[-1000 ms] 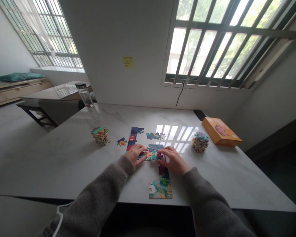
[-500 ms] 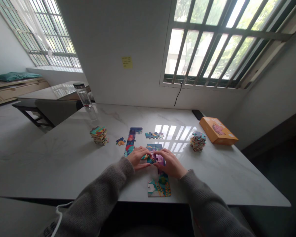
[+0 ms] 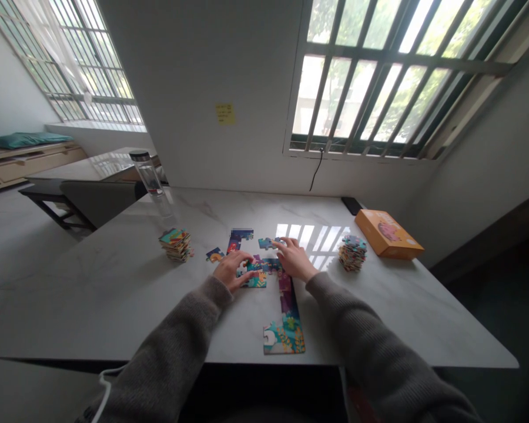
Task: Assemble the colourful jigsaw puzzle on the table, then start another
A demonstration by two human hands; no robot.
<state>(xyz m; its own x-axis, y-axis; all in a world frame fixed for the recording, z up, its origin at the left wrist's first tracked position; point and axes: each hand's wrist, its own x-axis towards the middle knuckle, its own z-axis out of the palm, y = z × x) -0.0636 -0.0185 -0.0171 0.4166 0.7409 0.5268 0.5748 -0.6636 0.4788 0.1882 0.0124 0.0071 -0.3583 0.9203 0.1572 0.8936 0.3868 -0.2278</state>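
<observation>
My left hand point(image 3: 231, 271) rests at the left side of a small joined puzzle section point(image 3: 258, 281), thumb and fingers apart over its colourful pieces. Farther back, my right hand point(image 3: 296, 259) reaches to a short blue puzzle strip point(image 3: 265, 242) and has its fingertips on the strip's right-hand piece, partly hiding it. Below the right hand, a purple puzzle column point(image 3: 285, 294) runs down to a green-and-orange corner section point(image 3: 286, 339). Behind the left hand lies a blue-and-red section point(image 3: 234, 242). A loose pair of pieces with an orange crescent point(image 3: 214, 254) is beside it.
Stacks of puzzle pieces stand at left point(image 3: 175, 244) and right point(image 3: 352, 254). An orange box point(image 3: 388, 234) and a dark phone point(image 3: 351, 205) lie at the back right. A glass bottle point(image 3: 147, 174) stands at the back left of the white table point(image 3: 114, 305).
My hands have parted from the middle pieces. The left has drawn slightly left and its fingers have spread; the right has moved up and away to the blue strip, uncovering the purple column.
</observation>
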